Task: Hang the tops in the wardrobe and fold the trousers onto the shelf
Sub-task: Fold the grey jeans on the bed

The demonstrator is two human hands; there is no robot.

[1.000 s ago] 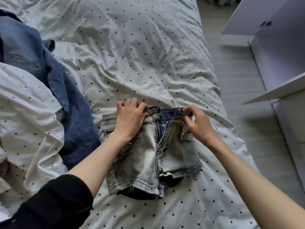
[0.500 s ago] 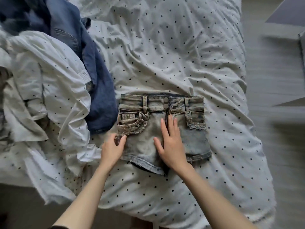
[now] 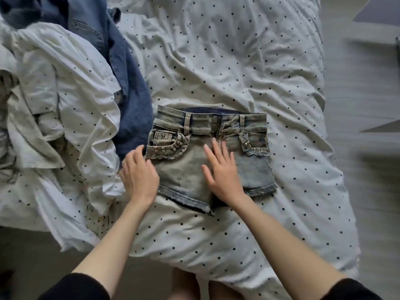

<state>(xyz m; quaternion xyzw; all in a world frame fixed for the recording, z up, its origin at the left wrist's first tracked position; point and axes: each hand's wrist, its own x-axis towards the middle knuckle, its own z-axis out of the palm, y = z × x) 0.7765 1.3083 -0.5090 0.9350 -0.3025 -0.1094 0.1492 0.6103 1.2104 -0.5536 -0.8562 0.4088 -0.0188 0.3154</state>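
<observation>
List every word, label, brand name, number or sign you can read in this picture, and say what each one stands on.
None can be read.
Denim shorts: no legible label or brand; the waistband buttons and pocket studs are too small and blurred to show any marking.
Dotted duvet: dots only, no lettering.
White top and blue garment: no visible tag or print.

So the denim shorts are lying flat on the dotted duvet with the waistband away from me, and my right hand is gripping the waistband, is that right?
Not quite. In the head view the right hand lies flat with straight fingers on the front of the denim shorts, below the waistband, not gripping it. The rest holds: the shorts lie flat on the dotted duvet, waistband away from you.
</observation>
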